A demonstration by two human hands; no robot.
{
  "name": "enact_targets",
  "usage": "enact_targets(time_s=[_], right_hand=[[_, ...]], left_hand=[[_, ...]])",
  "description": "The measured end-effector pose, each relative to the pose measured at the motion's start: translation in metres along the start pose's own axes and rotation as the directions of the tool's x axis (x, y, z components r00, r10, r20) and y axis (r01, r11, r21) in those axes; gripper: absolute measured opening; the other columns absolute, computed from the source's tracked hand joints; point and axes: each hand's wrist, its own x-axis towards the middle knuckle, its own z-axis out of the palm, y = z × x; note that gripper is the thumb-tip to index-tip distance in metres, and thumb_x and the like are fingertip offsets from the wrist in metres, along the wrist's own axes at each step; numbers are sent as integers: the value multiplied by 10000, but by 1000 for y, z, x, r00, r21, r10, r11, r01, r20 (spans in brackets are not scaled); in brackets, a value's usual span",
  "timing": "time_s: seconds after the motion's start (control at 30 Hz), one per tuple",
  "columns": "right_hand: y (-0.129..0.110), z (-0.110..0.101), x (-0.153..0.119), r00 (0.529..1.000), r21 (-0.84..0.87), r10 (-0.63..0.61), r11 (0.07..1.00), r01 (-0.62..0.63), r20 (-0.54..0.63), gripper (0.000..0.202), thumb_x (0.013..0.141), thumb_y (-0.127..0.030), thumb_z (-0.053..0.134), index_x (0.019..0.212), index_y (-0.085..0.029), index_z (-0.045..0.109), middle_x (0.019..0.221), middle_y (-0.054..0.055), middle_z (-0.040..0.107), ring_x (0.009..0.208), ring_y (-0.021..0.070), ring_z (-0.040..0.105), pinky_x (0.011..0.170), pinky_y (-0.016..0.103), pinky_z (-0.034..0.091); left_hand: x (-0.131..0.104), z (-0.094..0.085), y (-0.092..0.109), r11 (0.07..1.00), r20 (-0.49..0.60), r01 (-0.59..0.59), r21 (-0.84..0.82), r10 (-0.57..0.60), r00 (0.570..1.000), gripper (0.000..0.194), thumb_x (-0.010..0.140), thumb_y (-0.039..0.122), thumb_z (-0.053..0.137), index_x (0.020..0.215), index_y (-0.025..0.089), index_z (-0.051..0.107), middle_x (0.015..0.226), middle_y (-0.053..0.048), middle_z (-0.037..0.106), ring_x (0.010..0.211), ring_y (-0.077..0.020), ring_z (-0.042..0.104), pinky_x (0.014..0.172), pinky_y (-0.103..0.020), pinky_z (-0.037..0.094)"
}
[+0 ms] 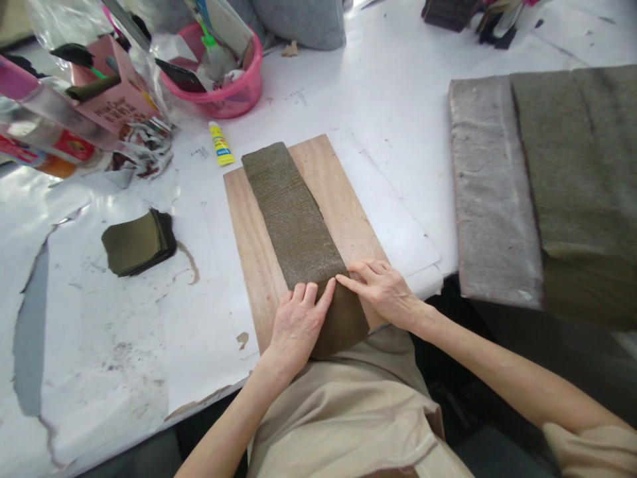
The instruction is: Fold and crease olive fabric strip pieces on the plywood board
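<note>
A long strip of olive-green, textured sheet material (293, 209) lies lengthwise on a thin wooden board (331, 172). Its near part is smoother and darker and hangs toward my lap, with a crease across the strip where the two parts meet. My left hand (298, 322) is at the left end of this crease, fingers bent and gripping it. From the other side, my right hand (385, 292) holds the right end of the crease, its fingertips close together. The tips of both hands nearly meet at the middle. What lies beneath the fingers is hidden.
A stack of small olive pieces (134, 245) lies left of the board. Beyond it are a yellow glue tube (221, 145), a pink basket (233, 99) and a pink box (112, 103). A large olive sheet stack (497, 192) overhangs the table's right edge.
</note>
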Motion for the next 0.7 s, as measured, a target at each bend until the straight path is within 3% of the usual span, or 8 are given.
enact_targets(time_s=[0.17, 0.3, 0.4, 0.57, 0.7], right_hand=[[-5, 5, -4, 1000, -40, 24, 999, -23, 12, 384, 944, -153, 519, 1316, -228, 572, 1229, 125, 602, 1152, 245, 511, 922, 379, 448], [-3, 2, -6, 999, -47, 43, 998, -44, -13, 368, 939, -142, 524, 1293, -222, 591, 1196, 119, 611, 1135, 240, 515, 936, 375, 443], [-1, -4, -5, 995, -3, 89, 996, -89, -35, 307, 949, -159, 512, 1227, -221, 628, 1144, 101, 620, 1080, 224, 530, 911, 359, 455], [-10, -13, 10, 979, 143, 191, 973, -179, -72, 193, 959, -179, 504, 1074, -203, 657, 1017, 65, 648, 982, 192, 539, 834, 316, 466], [-21, -15, 32, 992, 54, 114, 992, -117, 52, 76, 889, -206, 637, 957, -176, 647, 946, 67, 652, 947, 216, 536, 806, 330, 429]], left_hand=[[-31, 19, -8, 990, -131, 86, -112, -101, 986, 474, 907, 95, 492, 1377, 159, 469, 1180, -155, 562, 1088, -279, 528, 862, -413, 488], [-52, 31, -15, 964, -200, 181, -194, -219, 955, 399, 922, 142, 515, 1321, 151, 525, 1139, -149, 584, 1043, -283, 551, 851, -417, 494], [-60, 32, -19, 906, -230, 234, -353, -327, 917, 264, 943, 195, 513, 1188, 168, 606, 1083, -116, 601, 978, -245, 568, 837, -391, 499], [-55, 22, -21, 743, -269, 214, -634, -471, 840, 162, 962, 243, 497, 1014, 208, 646, 977, -54, 595, 924, -186, 574, 809, -329, 503], [-35, 16, -16, 799, -292, 149, -583, -377, 879, 170, 957, 231, 505, 1043, 199, 648, 971, -61, 595, 909, -191, 562, 804, -336, 490]])
